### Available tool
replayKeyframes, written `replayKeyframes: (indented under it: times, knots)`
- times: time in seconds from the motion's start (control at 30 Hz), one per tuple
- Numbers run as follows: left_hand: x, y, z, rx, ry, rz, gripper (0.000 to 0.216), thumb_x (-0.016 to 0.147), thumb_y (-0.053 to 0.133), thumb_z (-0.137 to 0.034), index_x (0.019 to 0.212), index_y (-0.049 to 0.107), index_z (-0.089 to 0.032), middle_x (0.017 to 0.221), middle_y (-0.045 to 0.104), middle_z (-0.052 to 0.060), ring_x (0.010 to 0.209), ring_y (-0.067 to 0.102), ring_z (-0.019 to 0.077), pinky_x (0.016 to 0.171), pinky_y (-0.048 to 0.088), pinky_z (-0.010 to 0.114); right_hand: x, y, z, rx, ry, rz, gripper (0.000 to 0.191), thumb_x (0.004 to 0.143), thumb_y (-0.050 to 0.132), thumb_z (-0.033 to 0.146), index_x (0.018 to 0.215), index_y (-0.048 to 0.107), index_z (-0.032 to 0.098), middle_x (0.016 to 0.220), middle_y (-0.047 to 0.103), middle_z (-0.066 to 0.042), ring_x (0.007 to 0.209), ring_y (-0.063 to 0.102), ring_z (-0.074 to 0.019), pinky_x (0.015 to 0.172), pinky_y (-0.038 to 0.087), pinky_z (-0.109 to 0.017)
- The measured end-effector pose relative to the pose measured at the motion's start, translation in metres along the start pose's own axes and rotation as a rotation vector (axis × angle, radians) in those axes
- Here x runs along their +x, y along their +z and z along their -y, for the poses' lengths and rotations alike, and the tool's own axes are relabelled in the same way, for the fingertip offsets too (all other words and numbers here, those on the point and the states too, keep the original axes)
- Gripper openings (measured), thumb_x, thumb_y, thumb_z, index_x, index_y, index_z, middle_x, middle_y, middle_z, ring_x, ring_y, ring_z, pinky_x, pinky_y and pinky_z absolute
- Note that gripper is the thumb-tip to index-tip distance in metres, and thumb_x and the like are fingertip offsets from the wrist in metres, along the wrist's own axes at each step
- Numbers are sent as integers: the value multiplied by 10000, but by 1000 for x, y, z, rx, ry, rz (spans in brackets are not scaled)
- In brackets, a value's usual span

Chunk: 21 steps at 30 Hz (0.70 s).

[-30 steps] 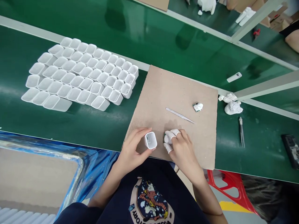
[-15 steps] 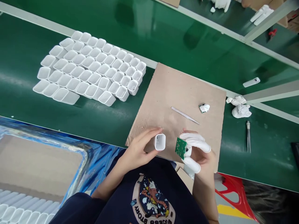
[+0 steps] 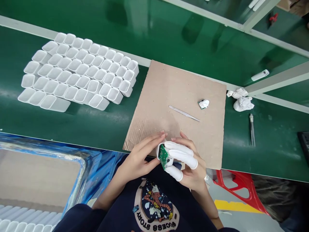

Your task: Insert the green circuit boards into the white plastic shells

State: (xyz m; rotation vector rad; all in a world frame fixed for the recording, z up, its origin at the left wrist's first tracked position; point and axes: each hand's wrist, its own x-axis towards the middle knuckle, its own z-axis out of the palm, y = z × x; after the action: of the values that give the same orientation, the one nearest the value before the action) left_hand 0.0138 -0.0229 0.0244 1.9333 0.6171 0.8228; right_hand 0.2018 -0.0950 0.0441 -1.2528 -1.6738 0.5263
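My left hand (image 3: 142,158) is closed around a small white plastic housing (image 3: 158,150), its open end turned to the right. My right hand (image 3: 187,158), with white finger cots on several fingers, pinches a green circuit board (image 3: 163,157) that has a white part on its right side. The board is at the mouth of the housing; whether its edge is inside I cannot tell. Beyond the hands, metal tweezers (image 3: 184,113) lie on a cardboard sheet (image 3: 159,87). A small board with a white piece on it (image 3: 203,103) rests on the same sheet.
Rows of white housings (image 3: 82,71) stand at the left. Crumpled white gloves or cloth (image 3: 243,103) and a second pair of tweezers (image 3: 252,130) lie at the right. A blue-edged crate (image 3: 82,180) is below left, a red stool (image 3: 241,187) below right.
My right hand has moved left with the circuit board, bringing it from a gap to the mouth of the housing. The whole view has shifted slightly.
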Motion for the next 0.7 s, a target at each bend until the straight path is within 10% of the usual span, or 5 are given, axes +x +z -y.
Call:
replayKeyframes:
  times: [0.5, 0.7]
  knots:
    - [-2, 2, 7, 94, -29, -23, 675, 881, 619, -103, 1505, 419, -266, 1425, 601, 99, 1280, 611, 247, 1083, 530, 409, 13, -1, -2, -108, 5, 81, 540, 904, 700, 249, 1402, 518, 353, 1456, 562, -76, 1392, 476, -303, 1116, 450, -589]
    - [1, 8, 7, 140, -26, -45, 629, 892, 638, -117, 1477, 456, -259, 1398, 619, 97, 1282, 606, 242, 1092, 524, 408, 4, 5, 3, 25, 376, 2, 626, 897, 701, 345, 1463, 442, 279, 1361, 612, -121, 1202, 627, -266, 1020, 542, -473]
